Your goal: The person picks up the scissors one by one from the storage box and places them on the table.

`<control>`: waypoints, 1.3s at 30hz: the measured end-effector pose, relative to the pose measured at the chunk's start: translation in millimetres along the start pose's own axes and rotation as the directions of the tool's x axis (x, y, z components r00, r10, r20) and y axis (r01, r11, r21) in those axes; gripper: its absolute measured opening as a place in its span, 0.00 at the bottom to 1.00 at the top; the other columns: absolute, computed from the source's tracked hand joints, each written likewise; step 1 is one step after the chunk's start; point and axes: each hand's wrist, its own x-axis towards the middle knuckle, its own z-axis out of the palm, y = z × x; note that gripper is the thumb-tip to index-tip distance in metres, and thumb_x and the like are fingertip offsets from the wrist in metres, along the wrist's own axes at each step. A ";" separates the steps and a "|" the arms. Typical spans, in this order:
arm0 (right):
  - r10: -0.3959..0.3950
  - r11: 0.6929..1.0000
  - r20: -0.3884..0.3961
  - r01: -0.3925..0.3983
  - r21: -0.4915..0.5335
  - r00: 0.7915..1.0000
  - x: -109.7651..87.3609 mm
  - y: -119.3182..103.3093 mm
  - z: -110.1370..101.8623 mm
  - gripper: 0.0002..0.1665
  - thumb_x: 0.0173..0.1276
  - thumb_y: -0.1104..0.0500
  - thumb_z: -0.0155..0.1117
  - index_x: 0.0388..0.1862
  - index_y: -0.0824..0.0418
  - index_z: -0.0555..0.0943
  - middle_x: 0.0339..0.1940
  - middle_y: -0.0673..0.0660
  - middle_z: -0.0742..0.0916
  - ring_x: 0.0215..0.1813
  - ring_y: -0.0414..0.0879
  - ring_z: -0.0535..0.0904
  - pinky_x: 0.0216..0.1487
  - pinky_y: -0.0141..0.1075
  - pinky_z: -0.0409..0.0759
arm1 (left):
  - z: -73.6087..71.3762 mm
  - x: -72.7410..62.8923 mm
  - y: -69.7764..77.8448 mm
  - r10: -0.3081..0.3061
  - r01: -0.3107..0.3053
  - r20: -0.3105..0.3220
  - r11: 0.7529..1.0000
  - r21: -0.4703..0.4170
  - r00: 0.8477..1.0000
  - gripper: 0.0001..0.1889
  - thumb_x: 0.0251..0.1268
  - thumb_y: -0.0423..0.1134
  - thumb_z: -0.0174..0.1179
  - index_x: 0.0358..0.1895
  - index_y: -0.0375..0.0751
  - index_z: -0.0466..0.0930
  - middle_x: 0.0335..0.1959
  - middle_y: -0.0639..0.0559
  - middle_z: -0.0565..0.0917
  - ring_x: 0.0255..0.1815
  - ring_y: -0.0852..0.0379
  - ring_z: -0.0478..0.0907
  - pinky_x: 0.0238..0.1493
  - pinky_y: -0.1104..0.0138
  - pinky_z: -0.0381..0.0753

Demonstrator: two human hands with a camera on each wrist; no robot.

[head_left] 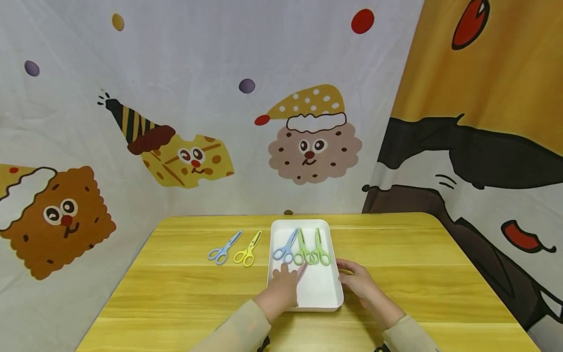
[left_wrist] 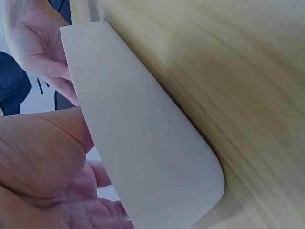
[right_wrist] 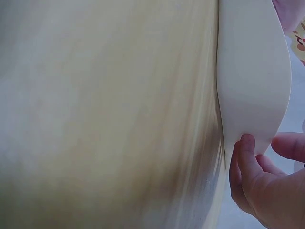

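Note:
A white tray (head_left: 323, 291) lies on the wooden table. Inside it, toward the far end, are blue scissors (head_left: 289, 246) and two pairs of green scissors (head_left: 301, 244) with overlapping handles. My left hand (head_left: 283, 287) reaches over the tray's near left part and holds pink scissors (head_left: 302, 272); only their blade end shows beyond the fingers. In the left wrist view the tray wall (left_wrist: 138, 124) hides part of that hand. My right hand (head_left: 358, 279) grips the tray's right side, its fingertips against the outer wall (right_wrist: 252, 71) in the right wrist view.
Left of the tray, another pair of blue scissors (head_left: 225, 248) and yellow scissors (head_left: 249, 249) lie side by side on the table (head_left: 184, 293). A cloth with cartoon prints (head_left: 202, 63) hangs behind the table's far edge.

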 end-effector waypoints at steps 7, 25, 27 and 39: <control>0.001 1.000 -0.001 -0.001 -0.001 1.000 0.0 0.4 0.0 0.25 0.65 0.71 0.52 0.62 0.72 0.70 0.60 0.72 0.75 0.53 0.57 0.78 0.50 0.46 0.79 | -3.9 -4.4 2.2 0.010 -0.009 -0.035 1.000 0.028 0.999 0.31 0.28 0.41 0.79 0.40 0.29 0.75 0.41 0.38 0.72 0.37 0.45 0.70 0.32 0.60 0.78; 0.001 1.000 -0.006 -0.001 0.019 1.000 0.4 2.3 0.7 0.25 0.64 0.72 0.51 0.62 0.72 0.71 0.60 0.71 0.75 0.53 0.56 0.78 0.50 0.45 0.80 | -0.4 -5.2 -6.7 0.108 -0.110 -0.052 0.993 -0.039 0.993 0.17 0.36 0.33 0.69 0.30 0.40 0.71 0.32 0.45 0.68 0.33 0.50 0.64 0.29 0.65 0.68; 0.001 1.000 -0.009 -0.001 0.021 1.000 0.4 2.6 0.8 0.25 0.64 0.72 0.51 0.61 0.72 0.71 0.60 0.71 0.75 0.53 0.57 0.78 0.50 0.45 0.80 | -0.3 -4.9 -8.1 0.117 -0.120 -0.058 0.992 -0.050 0.991 0.16 0.35 0.32 0.69 0.29 0.41 0.70 0.31 0.46 0.68 0.33 0.51 0.64 0.29 0.65 0.67; 0.004 1.000 -0.018 -0.004 0.011 1.000 -0.3 2.9 1.2 0.25 0.64 0.72 0.51 0.61 0.72 0.72 0.59 0.70 0.76 0.52 0.55 0.78 0.50 0.43 0.79 | 3.1 -2.5 -11.5 0.101 -0.104 -0.050 0.993 -0.058 0.994 0.19 0.32 0.35 0.71 0.29 0.40 0.70 0.32 0.46 0.68 0.33 0.51 0.64 0.29 0.65 0.68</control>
